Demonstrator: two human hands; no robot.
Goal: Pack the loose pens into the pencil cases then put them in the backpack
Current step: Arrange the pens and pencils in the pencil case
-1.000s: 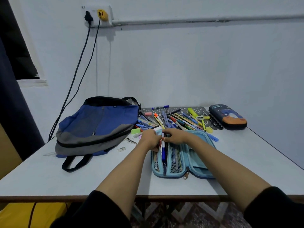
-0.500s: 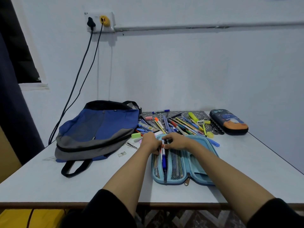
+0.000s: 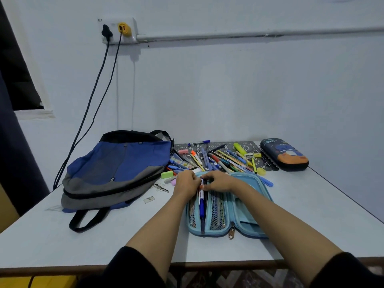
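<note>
Probably a home study corner: table (image 3: 311, 204), wall socket (image 3: 116, 30), backpack (image 3: 124, 163).

The fingertips of the left hand (image 3: 186, 185) and the right hand (image 3: 220, 180) are hidden behind the hands themselves, so their grip cannot be told. They cover the upper end of the blue pen (image 3: 201, 206) and the far edge of the light blue pencil case (image 3: 207, 233). The right forearm (image 3: 280, 221) hides part of the case's flap. The loose pens (image 3: 220, 159) are too small and crowded to count. The black sleeves (image 3: 124, 269) are cut off by the lower edge.
</note>
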